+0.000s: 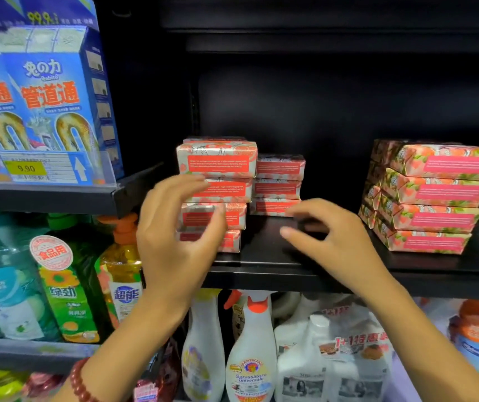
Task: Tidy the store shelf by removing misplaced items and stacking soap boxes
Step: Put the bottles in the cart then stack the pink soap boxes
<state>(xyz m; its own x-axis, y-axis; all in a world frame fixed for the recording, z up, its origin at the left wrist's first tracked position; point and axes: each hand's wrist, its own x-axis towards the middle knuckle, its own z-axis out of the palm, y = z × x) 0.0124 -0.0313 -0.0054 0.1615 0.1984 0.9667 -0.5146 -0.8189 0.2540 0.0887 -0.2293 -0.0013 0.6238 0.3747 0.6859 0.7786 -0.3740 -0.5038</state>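
On the black shelf (276, 258) stands a front stack of orange-and-white soap boxes (217, 162), several high, with a lower stack (280, 169) right behind it. A separate stack of pink-labelled soap boxes (441, 198) stands at the right. My left hand (174, 236) hovers in front of the front stack, fingers spread, thumb over the third box; it holds nothing. My right hand (333, 236) is over the bare shelf between the stacks, fingers curled and apart, nothing in it.
Blue drain-cleaner boxes (49, 100) with a 9.90 price tag (26, 168) fill the upper left shelf. Dish-soap bottles (67, 288) stand at lower left. White spray bottles (251, 352) and jugs sit below the soap shelf. The shelf back is dark.
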